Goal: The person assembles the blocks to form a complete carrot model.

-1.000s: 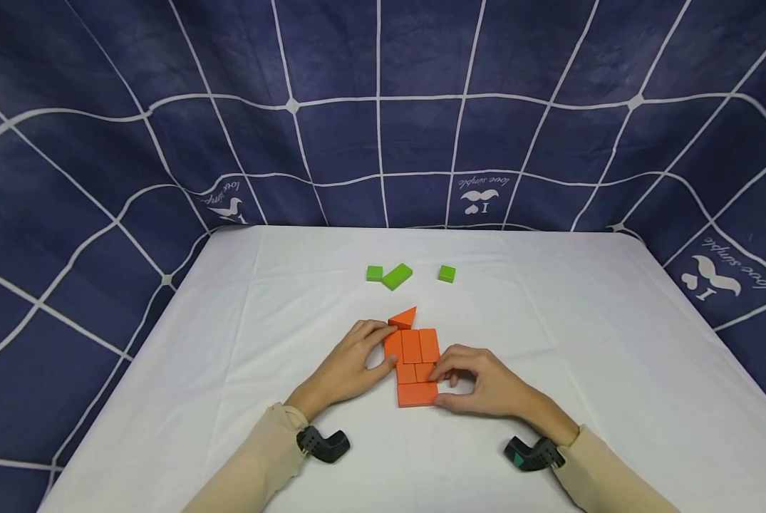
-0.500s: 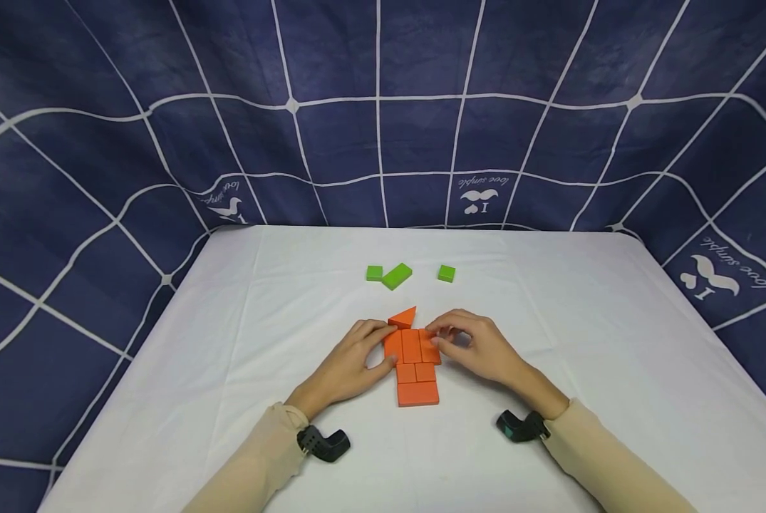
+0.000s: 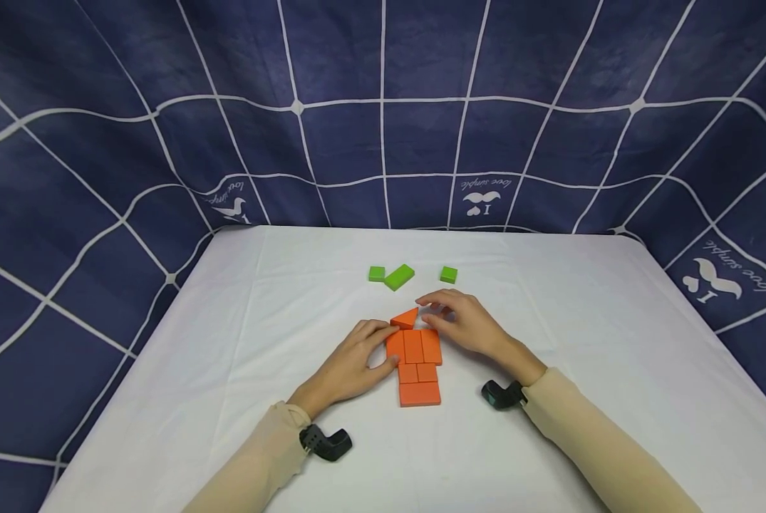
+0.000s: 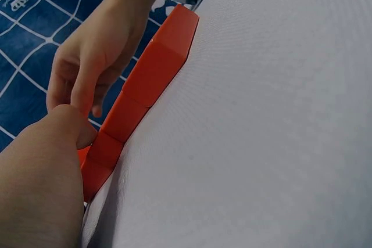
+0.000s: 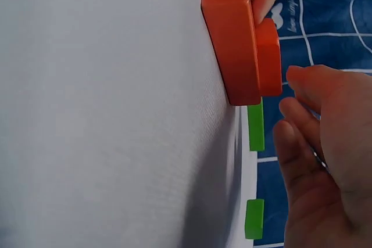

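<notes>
Flat orange blocks lie joined on the white cloth: several upright ones on top, two small squares below, and a wide block at the near end. At the left side, my left hand holds the leftmost orange block between thumb and index finger. Just beyond it lies an orange triangular block. My right hand hovers right of that triangle, fingers bent and apart. In the right wrist view a gap separates its fingertips from the orange blocks; nothing is between them.
Behind the orange group lie a small green block, a longer green block set at an angle, and another green block to the right. A navy checked curtain hangs behind the white-covered table.
My right hand has moved away from me, from the lower squares past the top right block to the triangle's right side. The left hand has kept its place.
</notes>
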Demonstrator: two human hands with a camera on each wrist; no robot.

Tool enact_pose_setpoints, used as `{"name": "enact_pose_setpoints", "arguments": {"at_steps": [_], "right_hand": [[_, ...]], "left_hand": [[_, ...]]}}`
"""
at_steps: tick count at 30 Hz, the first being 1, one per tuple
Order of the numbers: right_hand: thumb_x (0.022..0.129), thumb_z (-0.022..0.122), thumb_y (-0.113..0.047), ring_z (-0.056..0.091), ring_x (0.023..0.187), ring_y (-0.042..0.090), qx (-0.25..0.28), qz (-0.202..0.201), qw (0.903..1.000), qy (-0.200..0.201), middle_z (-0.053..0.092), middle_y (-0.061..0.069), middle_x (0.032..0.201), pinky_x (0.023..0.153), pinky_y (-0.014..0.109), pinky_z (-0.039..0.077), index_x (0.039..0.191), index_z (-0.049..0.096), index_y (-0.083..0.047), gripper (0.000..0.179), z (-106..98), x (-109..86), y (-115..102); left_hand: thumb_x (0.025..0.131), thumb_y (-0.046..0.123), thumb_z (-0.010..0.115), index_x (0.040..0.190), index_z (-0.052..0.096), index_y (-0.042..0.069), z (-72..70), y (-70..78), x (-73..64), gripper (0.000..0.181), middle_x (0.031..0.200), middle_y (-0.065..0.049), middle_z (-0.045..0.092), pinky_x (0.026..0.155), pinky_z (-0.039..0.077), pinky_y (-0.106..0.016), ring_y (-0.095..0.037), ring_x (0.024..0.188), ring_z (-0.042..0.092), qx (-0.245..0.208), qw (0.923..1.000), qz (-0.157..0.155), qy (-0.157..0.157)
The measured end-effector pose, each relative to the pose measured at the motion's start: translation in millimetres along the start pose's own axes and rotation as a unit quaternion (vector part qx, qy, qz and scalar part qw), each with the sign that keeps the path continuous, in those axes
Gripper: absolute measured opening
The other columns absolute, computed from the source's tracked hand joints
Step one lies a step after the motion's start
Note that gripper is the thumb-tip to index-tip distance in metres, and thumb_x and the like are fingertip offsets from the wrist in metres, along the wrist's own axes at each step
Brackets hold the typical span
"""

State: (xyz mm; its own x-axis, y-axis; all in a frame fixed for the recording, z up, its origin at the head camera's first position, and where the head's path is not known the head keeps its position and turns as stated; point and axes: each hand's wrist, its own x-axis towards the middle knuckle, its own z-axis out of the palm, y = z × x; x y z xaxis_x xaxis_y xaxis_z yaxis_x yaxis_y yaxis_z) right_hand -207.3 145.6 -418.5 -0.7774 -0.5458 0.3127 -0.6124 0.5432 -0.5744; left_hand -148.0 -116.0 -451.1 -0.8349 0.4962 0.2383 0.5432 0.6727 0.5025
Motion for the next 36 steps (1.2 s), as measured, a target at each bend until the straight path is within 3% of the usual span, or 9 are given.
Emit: {"name": "enact_pose_setpoints", "arguments": {"at_steps": [12,24,36], "right_hand": [[0.096,0.075,-0.016,0.065,0.096,0.015,0.001,0.011,0.9992,-0.039,0.075,0.001,0.111,0.086,0.034,0.057,0.118,0.076,-0.011,0.023,5,11.9,5],[0.092,0.078,-0.016,0.066,0.087,0.012,0.015,0.009,0.9998,0.008,0.075,-0.003,0.096,0.08,0.031,0.058,0.106,0.079,-0.013,0.014,6,8.0,8],[0.091,0.079,-0.015,0.071,0.096,0.013,0.057,0.049,0.9963,0.041,0.077,-0.004,0.101,0.088,0.033,0.061,0.106,0.081,-0.013,0.016,-1,-6.5,7]], "left_hand": [[0.099,0.038,0.066,0.145,0.059,0.012,0.1,-0.5,-0.2,0.053,0.142,0.0,0.056,0.117,0.042,-0.04,-0.017,0.136,0.047,0.002,1.0,-0.003,-0.003],[0.099,0.036,0.067,0.143,0.06,0.011,1.0,-0.4,0.5,0.051,0.14,-0.002,0.057,0.117,0.042,-0.04,-0.018,0.135,0.048,0.004,1.0,-0.001,-0.002],[0.098,0.036,0.067,0.142,0.061,0.011,1.7,-0.5,0.1,0.051,0.139,-0.002,0.057,0.116,0.043,-0.04,-0.018,0.134,0.049,0.007,1.0,0.003,0.004]]}}
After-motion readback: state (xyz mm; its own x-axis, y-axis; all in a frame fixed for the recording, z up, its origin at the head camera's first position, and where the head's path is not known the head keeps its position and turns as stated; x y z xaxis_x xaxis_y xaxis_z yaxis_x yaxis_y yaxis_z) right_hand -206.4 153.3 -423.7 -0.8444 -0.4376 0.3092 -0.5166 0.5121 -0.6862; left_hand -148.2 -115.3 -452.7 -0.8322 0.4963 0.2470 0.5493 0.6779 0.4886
